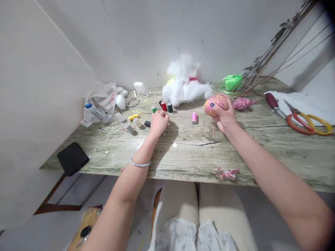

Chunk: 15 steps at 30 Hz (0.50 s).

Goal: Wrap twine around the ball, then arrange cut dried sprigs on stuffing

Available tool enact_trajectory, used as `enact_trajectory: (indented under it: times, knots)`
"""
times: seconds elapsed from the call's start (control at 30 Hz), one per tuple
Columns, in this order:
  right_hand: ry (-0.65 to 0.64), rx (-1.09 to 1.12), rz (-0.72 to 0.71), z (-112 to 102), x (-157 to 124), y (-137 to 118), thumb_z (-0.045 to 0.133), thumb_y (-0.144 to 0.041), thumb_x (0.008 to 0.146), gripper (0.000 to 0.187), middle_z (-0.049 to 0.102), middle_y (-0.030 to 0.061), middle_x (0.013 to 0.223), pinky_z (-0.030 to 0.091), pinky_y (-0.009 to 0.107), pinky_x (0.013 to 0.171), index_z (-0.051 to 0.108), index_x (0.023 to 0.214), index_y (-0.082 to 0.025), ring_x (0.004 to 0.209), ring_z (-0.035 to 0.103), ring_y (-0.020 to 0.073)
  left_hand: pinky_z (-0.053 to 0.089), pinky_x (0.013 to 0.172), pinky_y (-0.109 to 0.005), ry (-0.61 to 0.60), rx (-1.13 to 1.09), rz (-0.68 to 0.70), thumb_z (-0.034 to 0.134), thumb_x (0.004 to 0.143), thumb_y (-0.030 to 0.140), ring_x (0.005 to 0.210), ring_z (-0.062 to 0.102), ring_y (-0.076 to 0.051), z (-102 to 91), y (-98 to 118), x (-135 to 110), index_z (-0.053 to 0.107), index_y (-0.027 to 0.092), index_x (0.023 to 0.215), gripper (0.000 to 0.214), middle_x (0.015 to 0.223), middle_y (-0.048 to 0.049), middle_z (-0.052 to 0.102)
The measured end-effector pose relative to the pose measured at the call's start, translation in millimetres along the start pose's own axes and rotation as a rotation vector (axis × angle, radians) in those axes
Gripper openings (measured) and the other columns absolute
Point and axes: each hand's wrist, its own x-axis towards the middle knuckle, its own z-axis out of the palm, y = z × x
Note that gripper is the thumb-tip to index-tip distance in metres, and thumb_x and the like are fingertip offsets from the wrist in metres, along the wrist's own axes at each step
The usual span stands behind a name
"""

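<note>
Right hand (pixel 225 118) clamps the mottled pink-orange ball (pixel 216 99), right; left hand (pixel 158 122) dips near the green thread spool (pixel 154 109), left (fingertips hidden, can't tell): apparently thread-picking, calling for a neat pinch.

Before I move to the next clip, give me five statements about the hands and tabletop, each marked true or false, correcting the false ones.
1. The right hand holds a rounded multicoloured object. True.
2. A pale bangle circles the right arm. False: it is on the left arm.
3. The pink spool sits between the two hands. True.
4. The scissors lie left of the white stuffing. False: they lie to its right.
5. The left hand is near the green spool. True.
</note>
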Motion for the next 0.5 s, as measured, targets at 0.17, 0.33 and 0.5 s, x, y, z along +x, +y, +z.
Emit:
enact_trajectory:
  times: [0.17, 0.33, 0.5]
  knots:
    - [-0.03, -0.044, -0.057, 3, -2, -3, 0.064, -0.047, 0.072, 0.064, 0.056, 0.0053, 0.13, 0.054, 0.048, 0.093, 0.041, 0.132, -0.036, 0.117, 0.057, 0.0294, 0.037, 0.094, -0.048, -0.005, 0.108, 0.066, 0.056, 0.078, 0.018, 0.099, 0.051, -0.033, 0.4, 0, -6, 0.052, 0.02, 0.065, 0.014, 0.087, -0.0118, 0.057]
    - [-0.116, -0.182, -0.25, 14, -17, -10, 0.068, -0.037, 0.072, 0.054, 0.056, 0.005, 0.126, 0.049, 0.045, 0.101, 0.048, 0.121, -0.03, 0.115, 0.057, 0.0278, 0.038, 0.097, -0.044, 0.16, -0.078, 0.251, 0.063, 0.08, 0.021, 0.108, 0.052, -0.03, -5.4, 16, -16, 0.059, 0.019, 0.099, 0.019, 0.109, -0.0131, 0.061]
    - [-0.203, -0.482, -0.532, 23, -33, -11, 0.072, -0.029, 0.073, 0.063, 0.051, 0.0102, 0.129, 0.041, 0.048, 0.11, 0.042, 0.128, -0.029, 0.126, 0.05, 0.0303, 0.045, 0.061, -0.028, -0.244, -0.587, 0.226, 0.033, 0.097, 0.059, 0.062, 0.059, -0.015, -3.6, 36, -30, 0.062, 0.017, 0.09, 0.052, 0.076, -0.0068, 0.067]
